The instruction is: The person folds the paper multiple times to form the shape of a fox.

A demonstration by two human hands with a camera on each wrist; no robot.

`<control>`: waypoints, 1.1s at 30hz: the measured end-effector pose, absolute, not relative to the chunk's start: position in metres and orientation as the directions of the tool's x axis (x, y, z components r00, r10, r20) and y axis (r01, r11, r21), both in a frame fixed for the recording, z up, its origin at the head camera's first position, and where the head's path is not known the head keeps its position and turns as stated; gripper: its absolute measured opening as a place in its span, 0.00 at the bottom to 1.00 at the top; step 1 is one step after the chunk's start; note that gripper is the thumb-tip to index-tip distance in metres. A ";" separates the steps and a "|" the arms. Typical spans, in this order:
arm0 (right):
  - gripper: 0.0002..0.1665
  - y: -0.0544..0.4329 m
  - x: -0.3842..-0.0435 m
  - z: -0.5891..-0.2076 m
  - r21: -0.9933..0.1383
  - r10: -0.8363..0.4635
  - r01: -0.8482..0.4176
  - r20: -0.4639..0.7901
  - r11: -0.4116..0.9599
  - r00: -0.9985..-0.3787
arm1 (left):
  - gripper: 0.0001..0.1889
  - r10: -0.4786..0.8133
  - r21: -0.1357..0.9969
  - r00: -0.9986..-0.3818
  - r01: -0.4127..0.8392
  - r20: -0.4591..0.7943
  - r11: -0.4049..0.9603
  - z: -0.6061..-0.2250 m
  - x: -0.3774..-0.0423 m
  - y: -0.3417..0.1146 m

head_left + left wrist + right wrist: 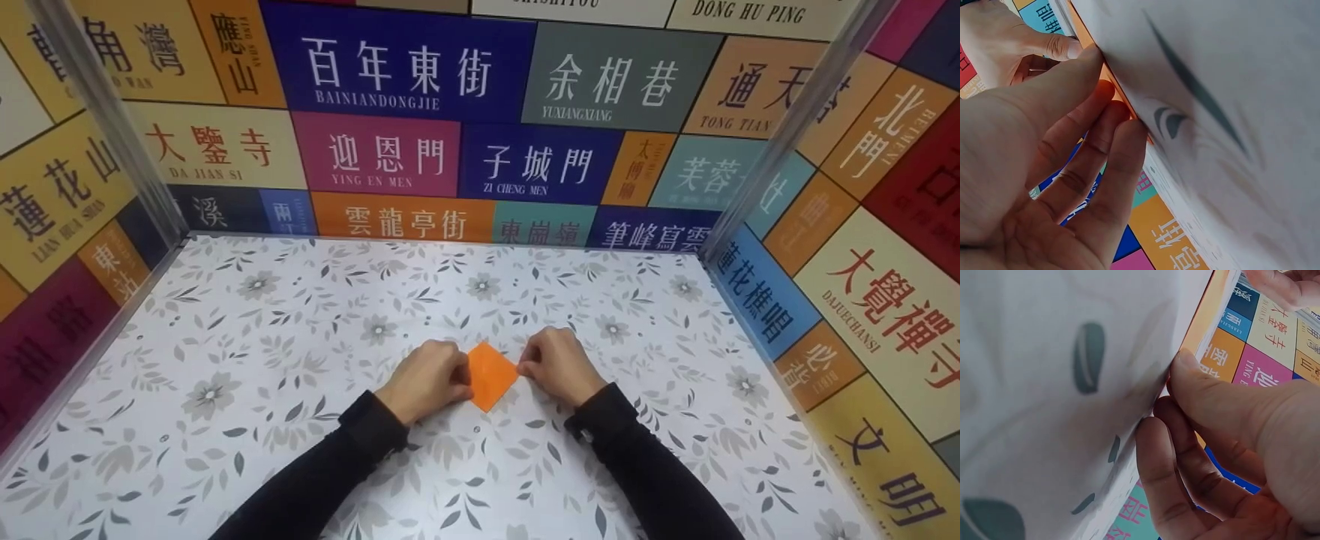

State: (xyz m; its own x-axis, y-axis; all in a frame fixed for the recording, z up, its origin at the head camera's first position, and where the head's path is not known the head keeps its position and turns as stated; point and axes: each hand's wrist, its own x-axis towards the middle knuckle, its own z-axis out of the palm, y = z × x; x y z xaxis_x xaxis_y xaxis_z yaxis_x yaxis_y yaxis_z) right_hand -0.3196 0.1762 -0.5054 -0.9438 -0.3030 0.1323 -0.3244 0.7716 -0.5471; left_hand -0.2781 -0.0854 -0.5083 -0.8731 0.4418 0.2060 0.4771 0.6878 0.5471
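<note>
A small orange square of paper (491, 376) lies on the tabletop, turned so that it looks like a diamond in the head view. At its left side my left hand (429, 379) holds the edge, thumb and fingers curled in at it. My right hand (561, 365) pinches the right corner between thumb and fingertips. From the left wrist, the paper is a thin orange strip (1087, 34) seen edge-on, with the left hand (1055, 152) against it. The right wrist view shows the right thumb (1207, 391) on the paper's edge (1203, 318); the fingertips' contact is partly hidden.
The white tabletop (315, 300) bears a grey leaf and flower print. Panels with coloured Chinese place-name signs stand behind (397, 67), at the left (60, 187) and at the right (862, 285). Clear strips (795, 112) run up the two back corners.
</note>
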 end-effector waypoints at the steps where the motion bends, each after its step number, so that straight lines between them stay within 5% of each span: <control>1: 0.08 0.177 -0.320 -0.505 -0.549 -0.302 -0.321 0.127 0.772 -0.945 | 0.07 0.441 0.549 -0.875 0.473 0.201 0.689 -0.508 -0.278 -0.085; 17: 0.05 0.178 -0.317 -0.497 -0.551 -0.328 -0.340 0.123 0.762 -0.937 | 0.06 0.421 0.544 -0.887 0.451 0.188 0.707 -0.506 -0.279 -0.087; 33: 0.02 0.180 -0.314 -0.491 -0.569 -0.318 -0.334 0.130 0.751 -0.939 | 0.05 0.406 0.506 -0.856 0.516 0.318 0.691 -0.495 -0.281 -0.090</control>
State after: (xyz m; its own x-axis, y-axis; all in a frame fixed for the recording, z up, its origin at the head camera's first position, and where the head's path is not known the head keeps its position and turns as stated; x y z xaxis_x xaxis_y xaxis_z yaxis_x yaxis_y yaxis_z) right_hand -0.3143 0.1803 -0.4909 -0.9390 -0.3183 0.1301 -0.3336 0.7515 -0.5692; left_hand -0.2806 -0.0905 -0.4954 -0.8565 0.4065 0.3182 0.5160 0.6912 0.5060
